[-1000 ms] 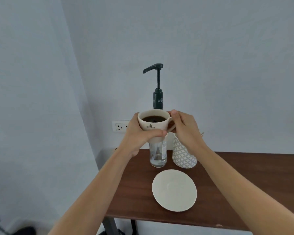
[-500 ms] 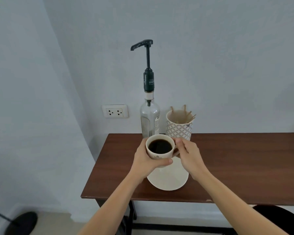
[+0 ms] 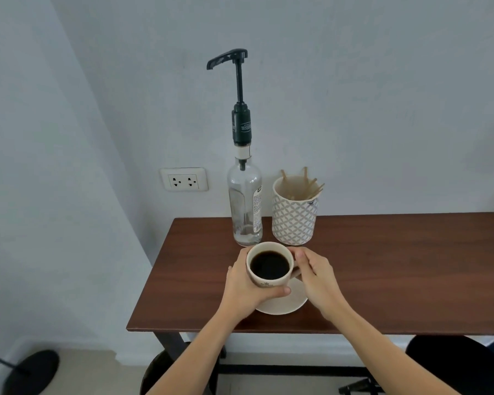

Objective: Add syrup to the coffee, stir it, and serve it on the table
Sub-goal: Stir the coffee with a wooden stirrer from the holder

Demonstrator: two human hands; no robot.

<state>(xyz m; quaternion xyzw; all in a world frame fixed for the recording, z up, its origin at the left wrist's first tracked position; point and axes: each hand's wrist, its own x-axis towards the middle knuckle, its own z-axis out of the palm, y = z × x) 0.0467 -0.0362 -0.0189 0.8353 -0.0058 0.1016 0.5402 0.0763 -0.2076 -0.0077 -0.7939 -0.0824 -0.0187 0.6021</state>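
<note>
An upright cream ceramic cup of black coffee [image 3: 269, 266] is clasped by the left grip [image 3: 247, 287] and right grip [image 3: 315, 276], handle rightward, lower over the white saucer [image 3: 293, 302] than before.

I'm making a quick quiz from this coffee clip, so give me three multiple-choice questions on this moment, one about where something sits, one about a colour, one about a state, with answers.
1. Where does the patterned holder of wooden stir sticks stand?
A. Right of the syrup bottle, by the wall
B. On the saucer
C. On the floor

2. What colour is the pump on the bottle?
A. White
B. Dark green
C. Red

3. How is the coffee cup held?
A. Standing alone, untouched
B. By the right hand only
C. By both hands, above the saucer

Answers:
1 A: the holder stands just right of the syrup bottle at the back of the table.
2 B: the pump is dark green.
3 C: the left hand wraps the coffee cup, the right hand is at its handle side, over the saucer.
</note>
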